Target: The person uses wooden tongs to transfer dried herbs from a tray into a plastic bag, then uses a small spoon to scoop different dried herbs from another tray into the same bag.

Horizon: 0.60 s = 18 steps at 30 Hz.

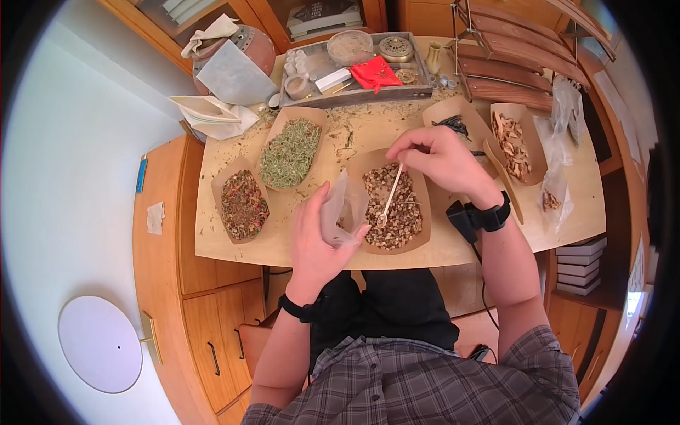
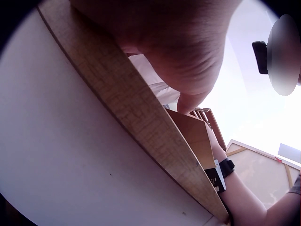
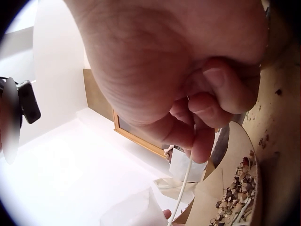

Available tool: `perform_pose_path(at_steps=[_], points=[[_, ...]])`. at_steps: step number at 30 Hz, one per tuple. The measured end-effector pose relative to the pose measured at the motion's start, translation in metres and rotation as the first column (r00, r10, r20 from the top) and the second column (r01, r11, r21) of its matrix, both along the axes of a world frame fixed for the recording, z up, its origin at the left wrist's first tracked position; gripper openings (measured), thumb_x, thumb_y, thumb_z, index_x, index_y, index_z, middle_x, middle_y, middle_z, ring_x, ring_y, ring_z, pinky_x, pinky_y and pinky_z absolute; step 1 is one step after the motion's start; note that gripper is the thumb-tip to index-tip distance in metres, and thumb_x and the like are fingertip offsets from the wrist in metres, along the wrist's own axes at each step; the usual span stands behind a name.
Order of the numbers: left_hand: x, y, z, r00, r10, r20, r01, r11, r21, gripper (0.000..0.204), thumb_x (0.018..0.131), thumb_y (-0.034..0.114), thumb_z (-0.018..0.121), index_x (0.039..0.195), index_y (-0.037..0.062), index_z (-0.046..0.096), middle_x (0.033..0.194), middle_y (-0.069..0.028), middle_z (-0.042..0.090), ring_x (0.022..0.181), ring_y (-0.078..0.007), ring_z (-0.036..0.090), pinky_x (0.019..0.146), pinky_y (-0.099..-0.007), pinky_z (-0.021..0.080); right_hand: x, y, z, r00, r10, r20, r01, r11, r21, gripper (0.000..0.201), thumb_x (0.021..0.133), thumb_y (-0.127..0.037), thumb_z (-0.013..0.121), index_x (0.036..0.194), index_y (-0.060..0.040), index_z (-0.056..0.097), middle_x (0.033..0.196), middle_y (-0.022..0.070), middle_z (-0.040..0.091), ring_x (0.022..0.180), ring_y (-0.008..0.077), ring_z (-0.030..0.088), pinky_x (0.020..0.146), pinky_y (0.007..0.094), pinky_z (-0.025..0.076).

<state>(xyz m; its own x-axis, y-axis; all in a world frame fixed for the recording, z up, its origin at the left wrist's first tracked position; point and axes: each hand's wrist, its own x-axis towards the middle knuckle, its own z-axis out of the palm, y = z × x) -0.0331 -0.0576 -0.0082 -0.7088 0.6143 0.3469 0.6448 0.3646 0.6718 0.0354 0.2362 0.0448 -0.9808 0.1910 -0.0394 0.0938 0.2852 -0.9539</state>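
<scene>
My left hand (image 1: 314, 237) holds a translucent plastic bag (image 1: 343, 197) beside the left edge of a brown paper tray (image 1: 424, 205), the bag's mouth spread between thumb and fingers. A few brown bits show inside the bag. Chopped brown dried pieces (image 1: 398, 232) fill that tray. Above it, my right hand (image 1: 445, 161) pinches the upper end of a slender, pale spoon (image 1: 393, 188) between thumb and fingertips. The spoon slants down, its bowl among the pieces. In the right wrist view, the remaining fingers (image 3: 221, 89) curl toward the palm.
Paper trays of green dried herb (image 1: 290, 152) and reddish mixed herb (image 1: 244, 205) stand at left. Behind right are trays of dark strips (image 1: 453, 126) and pale brown slices (image 1: 511, 145). A wooden box (image 1: 418, 93) of small items, a slatted wooden rack (image 1: 510, 60) and plastic bags (image 1: 563, 134) line the back and right.
</scene>
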Motion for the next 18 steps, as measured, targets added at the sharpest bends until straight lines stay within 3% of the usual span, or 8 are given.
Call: perform_pose_path(at_steps=[6,9,11,14,18], points=[[0.000,0.000,0.000,1.000,-0.002,0.005,0.002,1.000,-0.004,0.095,0.084,0.028,0.098,0.161,0.0004,0.050,0.141,-0.0217,0.064,0.129,-0.0373,0.066,0.112,-0.0473,0.052,-0.002,0.005,-0.008,0.996,0.010,-0.086,-0.018,0.996,-0.086,0.021,0.102,-0.007,0.067,0.114,0.0009,0.082,0.095,0.0039,0.079,0.090,0.0097,0.072,0.085,0.0282,0.056],[0.000,0.000,0.001,1.000,-0.001,0.009,0.001,1.000,-0.006,0.095,0.084,0.028,0.098,0.161,0.0005,0.050,0.141,-0.0218,0.064,0.129,-0.0376,0.066,0.112,-0.0475,0.052,0.000,0.004,-0.005,0.990,-0.030,-0.139,0.010,0.990,-0.138,0.020,0.104,-0.009,0.068,0.115,0.0000,0.083,0.093,0.0027,0.077,0.089,0.0086,0.070,0.082,0.0267,0.054],[0.000,0.000,0.001,1.000,0.001,0.008,0.000,1.000,-0.009,0.095,0.084,0.028,0.098,0.161,0.0005,0.050,0.141,-0.0218,0.064,0.129,-0.0377,0.065,0.112,-0.0476,0.052,0.004,0.003,0.005,0.991,-0.093,-0.091,0.066,0.962,-0.265,0.020,0.106,-0.010,0.069,0.118,-0.0021,0.083,0.092,0.0005,0.077,0.086,0.0065,0.069,0.076,0.0239,0.051],[0.000,0.000,0.001,1.000,0.002,0.018,-0.002,1.000,-0.009,0.095,0.084,0.028,0.098,0.161,0.0005,0.050,0.141,-0.0220,0.064,0.129,-0.0382,0.065,0.112,-0.0478,0.051,0.005,0.006,0.005,0.989,-0.131,-0.074,0.100,0.940,-0.325,0.021,0.107,-0.012,0.070,0.122,-0.0032,0.083,0.094,-0.0003,0.079,0.084,0.0044,0.068,0.071,0.0212,0.048],[0.000,0.000,0.001,1.000,0.001,0.011,-0.001,1.000,-0.013,0.095,0.084,0.029,0.098,0.161,0.0005,0.050,0.142,-0.0222,0.064,0.130,-0.0385,0.065,0.112,-0.0480,0.051,0.003,0.005,0.003,0.985,-0.135,-0.109,0.095,0.946,-0.310,0.022,0.108,-0.015,0.073,0.124,-0.0032,0.082,0.098,0.0007,0.081,0.085,0.0033,0.069,0.069,0.0199,0.047]])
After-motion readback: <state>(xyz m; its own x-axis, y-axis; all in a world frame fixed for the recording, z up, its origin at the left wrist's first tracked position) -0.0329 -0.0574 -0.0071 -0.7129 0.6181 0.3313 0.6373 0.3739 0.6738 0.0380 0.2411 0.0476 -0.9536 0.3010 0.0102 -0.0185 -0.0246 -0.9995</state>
